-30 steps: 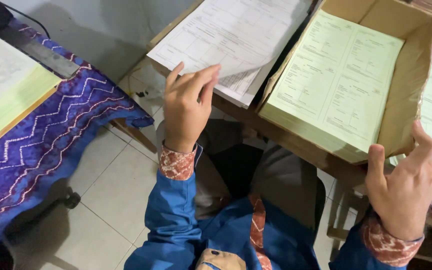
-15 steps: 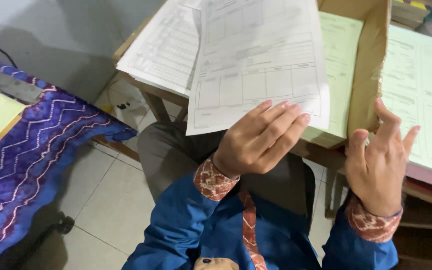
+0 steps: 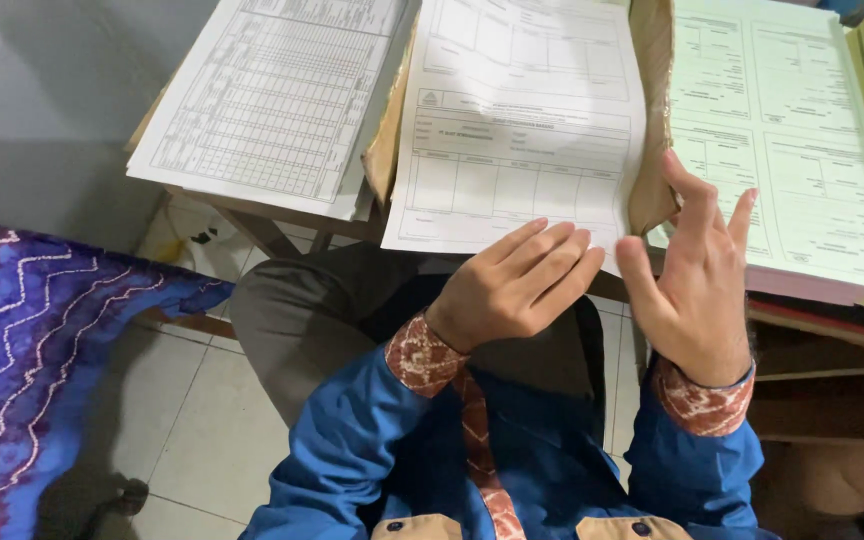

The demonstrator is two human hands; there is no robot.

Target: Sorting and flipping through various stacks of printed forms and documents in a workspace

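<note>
The left hand (image 3: 517,285) has its fingers (image 3: 552,250) laid together, tips on the lower edge of a white printed form (image 3: 522,130) that stretches away above them. Just beside it, the right hand (image 3: 697,290) is spread apart and holds nothing, fingertips (image 3: 687,180) touching the brown cardboard box (image 3: 650,110) wall. Beyond lie pale green forms (image 3: 802,150).
</note>
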